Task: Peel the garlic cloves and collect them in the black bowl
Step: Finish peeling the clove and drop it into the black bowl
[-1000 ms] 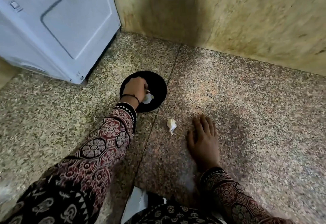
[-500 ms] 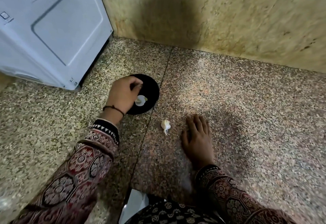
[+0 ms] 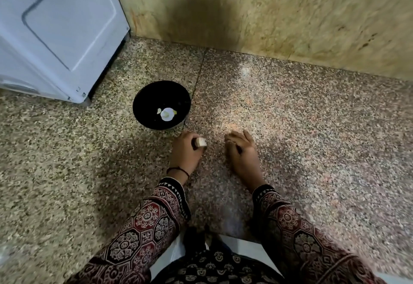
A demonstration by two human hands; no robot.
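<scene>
**Gripping a Garlic Clove Just Short of the Bowl**

Gripping a small pale garlic clove [image 3: 200, 142] between the curled fingers and thumb of the left hand [image 3: 186, 151], low over the speckled brown granite floor [image 3: 301, 127]. Wearing a thin black thread band [image 3: 177, 170] on that wrist. Resting the right hand [image 3: 242, 151] on the floor just beside, apart from the clove, with fingers drawn together and pointing toward it. Too blurred for telling whether pinching anything or merely lying loose. Covering both forearms in dark red and black patterned sleeves [image 3: 147, 223].

Finding, just beyond the left hand and not touching it, a round black bowl [image 3: 143, 102] standing upright on the floor, near the seam between two slabs. Spotting at its bottom a white rounded piece [image 3: 167, 113] with two smaller pale bits beside it; not telling peel from peeled garlic at this size.

Meeting, behind and left of the bowl, the corner of a white metal appliance [image 3: 55, 26]. Closing off the far side with a beige mottled stone wall [image 3: 290, 15], darkened by a shadow above the bowl. Glimpsing white cloth [image 3: 245, 248] at the bottom edge, between the sleeves.
</scene>
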